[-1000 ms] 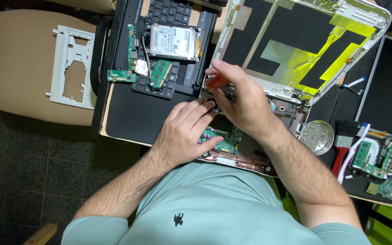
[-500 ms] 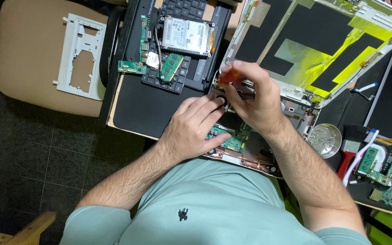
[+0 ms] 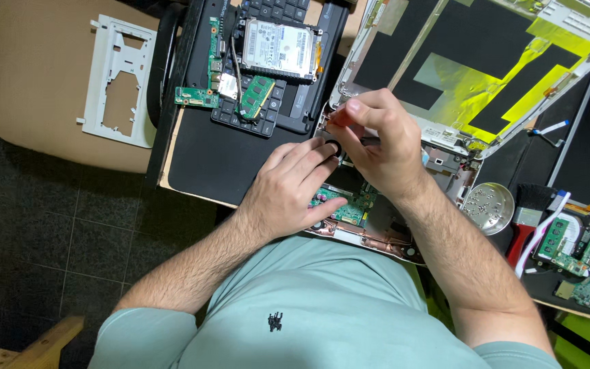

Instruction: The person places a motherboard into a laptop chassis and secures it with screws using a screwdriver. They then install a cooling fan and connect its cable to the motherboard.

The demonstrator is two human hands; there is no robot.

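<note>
So I'm looking straight down at a wooden worktop (image 3: pixel 180 179) mostly covered by a black mat (image 3: pixel 206 160), with dark tiled floor (image 3: pixel 42 232) off its near-left corner. Everything here I'll place against the opened laptop base (image 3: pixel 370 219), which sits at the near edge of the worktop right in front of my chest.

My left hand (image 3: pixel 291 188) lies flat on the base, fingers spread and pressing on the green circuit board (image 3: pixel 346 205) inside it, so that grip is loose, not clenched on anything. My right hand (image 3: pixel 377 140) is just above the far end of the base, its grip pinched around a small screwdriver with an orange-red handle (image 3: pixel 339 117), tip hidden behind the fingers.

Behind the base and tilted up is the laptop lid shell (image 3: pixel 486 68), white-rimmed, with black and yellow foil patches inside. Left of the base, further back, a black keyboard panel (image 3: pixel 274 102) carries a silver hard drive (image 3: pixel 280 51) and a couple of small green boards (image 3: pixel 257 96). Well left of that, a white plastic frame (image 3: pixel 114 82) rests on a tan chair seat (image 3: pixel 29 89).

Just right of the base there's a little round metal dish (image 3: pixel 487 207), and beyond it a red-handled tool (image 3: pixel 522 236) and more loose green boards (image 3: pixel 571 246).
</note>
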